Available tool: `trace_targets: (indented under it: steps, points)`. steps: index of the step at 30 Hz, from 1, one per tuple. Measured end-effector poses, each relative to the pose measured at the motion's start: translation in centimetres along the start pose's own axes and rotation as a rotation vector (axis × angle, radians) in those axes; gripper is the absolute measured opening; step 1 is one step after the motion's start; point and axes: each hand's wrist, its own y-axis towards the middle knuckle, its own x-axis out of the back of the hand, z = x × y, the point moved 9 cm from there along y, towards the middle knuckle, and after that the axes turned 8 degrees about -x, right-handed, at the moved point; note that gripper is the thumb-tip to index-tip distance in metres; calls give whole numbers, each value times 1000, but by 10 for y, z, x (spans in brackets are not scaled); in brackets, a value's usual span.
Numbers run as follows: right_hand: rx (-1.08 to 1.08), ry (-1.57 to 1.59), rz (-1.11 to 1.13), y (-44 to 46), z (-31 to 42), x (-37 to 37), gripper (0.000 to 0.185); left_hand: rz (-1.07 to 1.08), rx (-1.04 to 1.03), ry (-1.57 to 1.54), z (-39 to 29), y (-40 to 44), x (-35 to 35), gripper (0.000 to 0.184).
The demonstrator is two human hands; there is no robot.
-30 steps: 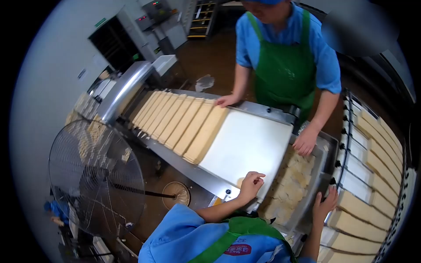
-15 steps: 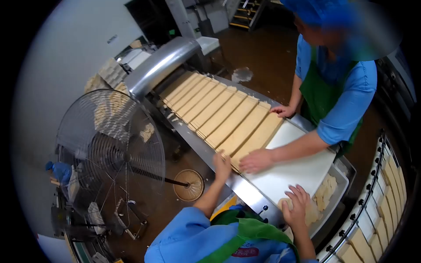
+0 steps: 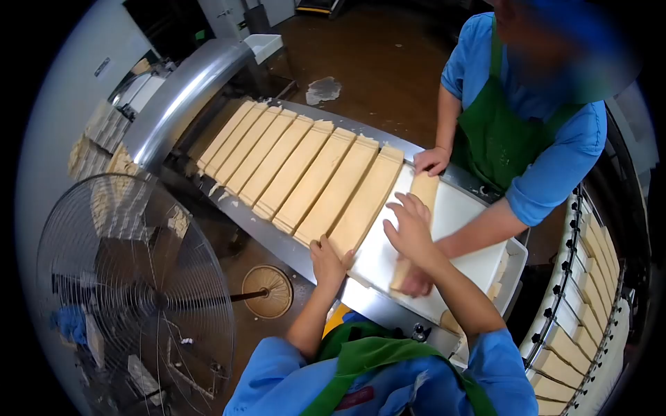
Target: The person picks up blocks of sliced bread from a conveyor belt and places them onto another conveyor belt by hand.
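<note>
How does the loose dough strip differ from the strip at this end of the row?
The loose dough strip lies apart on the white surface; the end strip closes the row. The loose strip has the co-worker's hands at both ends; the end strip has the wearer's left hand at its near end. The loose strip is partly hidden by hands; the end strip is mostly in view. Both are long and pale.

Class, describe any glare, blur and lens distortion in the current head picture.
Head view: bright glare streaks the curved metal hood; head view: the co-worker's left hand is blurred; head view: the right-hand conveyor bows, fisheye-like, and the corners go black.
</note>
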Motion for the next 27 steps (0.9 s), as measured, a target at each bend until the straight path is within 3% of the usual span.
trace_targets:
  steps: [2,4,7,12,17,19,25,27]
  points:
    - [-65,-123,9,32,-18,-34,45,48,-8,41,-3,0,-8,88]
    - [-295,-333,183,61,-50,-70,64,81,-48,236,-7,1,-15,93]
    - [-438,-458,193,102,-85,-95,76,99,-72,423,-9,3,-22,93]
    - [-512,-526,154,149,-113,-115,75,155,-108,452,-11,5,-25,92]
    - [-714,-353,371,143,-109,-123,67,193,-133,426,-10,6,-33,91]
    - [-751,-338,331,132,-115,-115,64,88,-194,472,-17,7,-27,92]
    - [-1083,-212,105,46,-183,-26,74,323,-257,-17,-53,2,-32,80]
    - [-1239,-164,88,3,-217,15,82,538,-335,-276,-80,-11,-53,78]
